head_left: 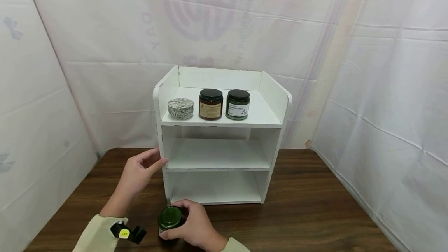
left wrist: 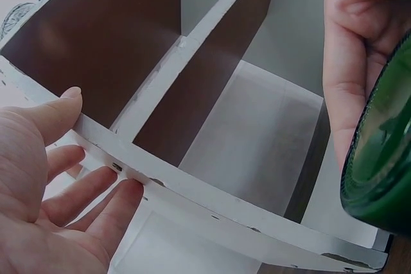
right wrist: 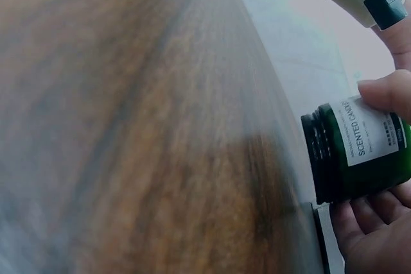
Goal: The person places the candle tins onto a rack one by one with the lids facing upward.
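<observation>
My right hand (head_left: 197, 224) grips a green glass candle jar (head_left: 170, 217) low over the table, in front of the white shelf's lower left corner. The jar is upside down: its green glass base faces up, and the black lid (right wrist: 314, 158) points at the table. A white "scented candle" label (right wrist: 369, 129) shows beside the thumb in the right wrist view. My left hand (head_left: 138, 172) holds the left side panel (left wrist: 160, 181) of the white shelf (head_left: 222, 166), thumb at the front edge and fingers along the outer face.
On the top shelf stand a round patterned tin (head_left: 180, 109), an amber jar with a black lid (head_left: 210, 105) and a green jar with a black lid (head_left: 238, 105). The shelf stands on a dark wooden table (head_left: 308, 205). White sheeting (head_left: 115, 100) hangs behind and at both sides.
</observation>
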`<state>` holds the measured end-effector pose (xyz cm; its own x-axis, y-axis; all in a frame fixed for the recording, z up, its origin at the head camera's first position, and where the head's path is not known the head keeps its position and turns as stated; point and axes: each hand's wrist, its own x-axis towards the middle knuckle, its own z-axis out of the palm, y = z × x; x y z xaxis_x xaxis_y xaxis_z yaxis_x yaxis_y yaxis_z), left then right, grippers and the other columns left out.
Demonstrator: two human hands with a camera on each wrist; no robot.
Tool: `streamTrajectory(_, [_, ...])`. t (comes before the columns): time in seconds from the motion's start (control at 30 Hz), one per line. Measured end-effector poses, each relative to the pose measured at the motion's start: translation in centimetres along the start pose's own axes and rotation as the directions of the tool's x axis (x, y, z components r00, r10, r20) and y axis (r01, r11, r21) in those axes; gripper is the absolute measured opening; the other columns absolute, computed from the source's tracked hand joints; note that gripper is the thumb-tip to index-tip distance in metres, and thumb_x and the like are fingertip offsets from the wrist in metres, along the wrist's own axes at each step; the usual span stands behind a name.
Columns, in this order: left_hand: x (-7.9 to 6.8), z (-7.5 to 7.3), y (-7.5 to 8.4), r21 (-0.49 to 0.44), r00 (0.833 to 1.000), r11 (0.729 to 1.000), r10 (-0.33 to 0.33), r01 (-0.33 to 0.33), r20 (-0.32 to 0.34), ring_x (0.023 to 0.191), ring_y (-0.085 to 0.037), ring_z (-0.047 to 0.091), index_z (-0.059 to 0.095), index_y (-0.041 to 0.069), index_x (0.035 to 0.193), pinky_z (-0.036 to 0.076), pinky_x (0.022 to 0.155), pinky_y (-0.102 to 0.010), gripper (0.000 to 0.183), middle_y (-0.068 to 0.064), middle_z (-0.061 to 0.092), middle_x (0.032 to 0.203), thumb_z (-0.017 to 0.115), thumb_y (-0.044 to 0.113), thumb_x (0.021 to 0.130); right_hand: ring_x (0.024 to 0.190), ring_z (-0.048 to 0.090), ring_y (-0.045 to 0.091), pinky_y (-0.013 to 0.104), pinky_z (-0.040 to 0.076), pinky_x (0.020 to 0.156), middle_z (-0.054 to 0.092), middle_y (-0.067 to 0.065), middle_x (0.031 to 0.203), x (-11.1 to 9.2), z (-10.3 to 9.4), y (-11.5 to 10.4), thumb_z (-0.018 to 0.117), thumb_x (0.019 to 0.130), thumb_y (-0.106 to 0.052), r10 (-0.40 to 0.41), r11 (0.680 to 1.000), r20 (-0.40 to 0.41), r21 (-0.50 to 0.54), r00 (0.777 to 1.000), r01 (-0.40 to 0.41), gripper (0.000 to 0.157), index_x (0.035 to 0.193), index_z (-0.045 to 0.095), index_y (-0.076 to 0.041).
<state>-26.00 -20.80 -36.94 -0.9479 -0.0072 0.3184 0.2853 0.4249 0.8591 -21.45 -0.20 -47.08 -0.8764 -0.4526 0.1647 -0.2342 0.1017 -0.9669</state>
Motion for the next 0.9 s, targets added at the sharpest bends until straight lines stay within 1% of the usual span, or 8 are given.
streamTrajectory(0.13, [0.02, 0.06, 0.06, 0.003, 1.000, 1.000, -0.001, 0.001, 0.000, 0.100, 0.007, 0.063, 0.060, 0.008, 0.144, 0.056, 0.081, -0.019, 0.059, -0.017, 0.068, 0.134, 0.072, 0.042, 0.096, 0.089, 0.068, -0.001, 0.018, 0.055, 0.080, 0.071, -0.015, 0.103, -0.05, -0.02, -0.09, 0.093, 0.073, -0.016, -0.016, 1.000, 0.003, 0.024, 1.000, 0.016, 0.045, 0.113, 0.072, -0.019])
streamTrajectory(0.37, [-0.06, 0.09, 0.23, -0.009, 1.000, 1.000, -0.005, 0.005, 0.002, 0.100, 0.008, 0.063, 0.060, 0.008, 0.144, 0.055, 0.081, -0.016, 0.060, -0.017, 0.067, 0.135, 0.072, 0.042, 0.096, 0.085, 0.068, -0.001, 0.018, 0.055, 0.077, 0.071, -0.014, 0.101, -0.11, -0.11, -0.33, 0.094, 0.072, -0.014, -0.020, 0.999, -0.013, 0.027, 1.000, 0.021, 0.044, 0.110, 0.072, -0.017])
streamTrajectory(0.6, [-0.08, 0.03, 0.32, -0.007, 1.000, 1.000, -0.002, 0.002, 0.002, 0.100, 0.008, 0.063, 0.060, 0.008, 0.144, 0.055, 0.081, -0.016, 0.060, -0.017, 0.068, 0.134, 0.072, 0.042, 0.096, 0.082, 0.067, -0.001, 0.018, 0.056, 0.074, 0.069, -0.013, 0.098, -0.17, -0.43, -0.51, 0.092, 0.072, -0.011, -0.012, 0.999, -0.020, 0.035, 1.000, 0.013, 0.043, 0.108, 0.069, -0.015])
streamTrajectory(0.9, [-0.13, 0.00, 0.35, 0.003, 1.000, 1.000, 0.003, -0.003, 0.003, 0.099, 0.007, 0.063, 0.060, 0.007, 0.143, 0.055, 0.081, -0.018, 0.059, -0.018, 0.068, 0.133, 0.072, 0.041, 0.097, 0.081, 0.065, 0.001, 0.018, 0.054, 0.073, 0.067, -0.012, 0.095, -0.08, -0.71, -0.37, 0.091, 0.070, -0.012, 0.010, 1.000, -0.022, 0.024, 1.000, -0.009, 0.044, 0.106, 0.066, -0.015])
